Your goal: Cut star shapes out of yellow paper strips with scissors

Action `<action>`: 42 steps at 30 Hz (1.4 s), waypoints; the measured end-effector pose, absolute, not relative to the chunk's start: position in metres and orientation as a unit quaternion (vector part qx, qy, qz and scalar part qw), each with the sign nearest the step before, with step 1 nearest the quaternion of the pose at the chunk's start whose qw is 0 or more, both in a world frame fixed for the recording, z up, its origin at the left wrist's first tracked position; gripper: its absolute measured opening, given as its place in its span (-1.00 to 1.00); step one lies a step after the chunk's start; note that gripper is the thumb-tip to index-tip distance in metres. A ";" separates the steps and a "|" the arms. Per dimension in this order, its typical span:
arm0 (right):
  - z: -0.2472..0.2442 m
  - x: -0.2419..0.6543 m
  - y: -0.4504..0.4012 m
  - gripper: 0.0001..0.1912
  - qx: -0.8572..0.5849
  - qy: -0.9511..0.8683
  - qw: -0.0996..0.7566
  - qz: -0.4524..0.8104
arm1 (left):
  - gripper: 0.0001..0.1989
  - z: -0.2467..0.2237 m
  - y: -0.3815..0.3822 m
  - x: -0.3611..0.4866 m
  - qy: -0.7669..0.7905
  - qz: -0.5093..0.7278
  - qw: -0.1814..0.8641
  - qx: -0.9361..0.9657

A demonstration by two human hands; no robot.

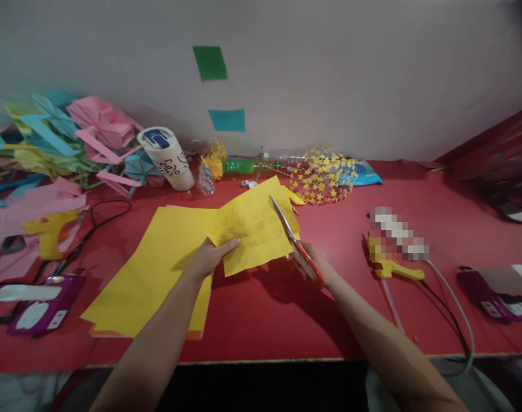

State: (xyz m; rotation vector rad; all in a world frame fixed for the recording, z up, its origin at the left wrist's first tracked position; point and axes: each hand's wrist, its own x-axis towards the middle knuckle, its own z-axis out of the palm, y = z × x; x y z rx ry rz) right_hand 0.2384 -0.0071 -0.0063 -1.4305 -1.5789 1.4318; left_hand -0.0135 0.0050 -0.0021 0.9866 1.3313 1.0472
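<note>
My left hand [211, 256] pinches the lower left part of a yellow paper sheet [254, 229], thumb on top. Faint star-like outlines are drawn over the sheet, which is held tilted above the table. In my right hand [306, 260] is a pair of scissors [301, 252] with red handles. Its metal blades lie across the right part of the sheet, pointing up and to the left. Whether they bite into the paper I cannot tell. Beneath my left wrist rests a stack of yellow paper [158, 269], with orange and pink edges peeking out below.
A white tumbler [170, 163] stands behind the stack, beside folded paper lanterns [102, 123]. Yellow stars [323, 174] cluster near a green bottle [239, 165] at the back. Corded yellow glue guns [50, 232] lie on both sides, with purple power strips [50, 306] by the red table's [269, 326] edge.
</note>
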 end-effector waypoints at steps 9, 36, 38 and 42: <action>-0.001 0.236 -0.009 -0.54 -0.540 -0.573 0.291 0.544 | -0.24 0.004 0.003 -0.010 0.575 0.443 0.560 0.400; -0.007 0.232 -0.007 -0.46 -0.555 -0.535 0.309 0.556 | -0.51 0.000 0.001 -0.007 0.582 0.396 0.598 0.382; -0.008 0.231 -0.007 -0.45 -0.560 -0.533 0.313 0.552 | -0.54 -0.001 0.001 -0.007 0.584 0.396 0.597 0.381; -0.009 0.231 -0.006 -0.45 -0.569 -0.522 0.317 0.550 | -0.57 -0.004 0.002 -0.007 0.587 0.389 0.602 0.377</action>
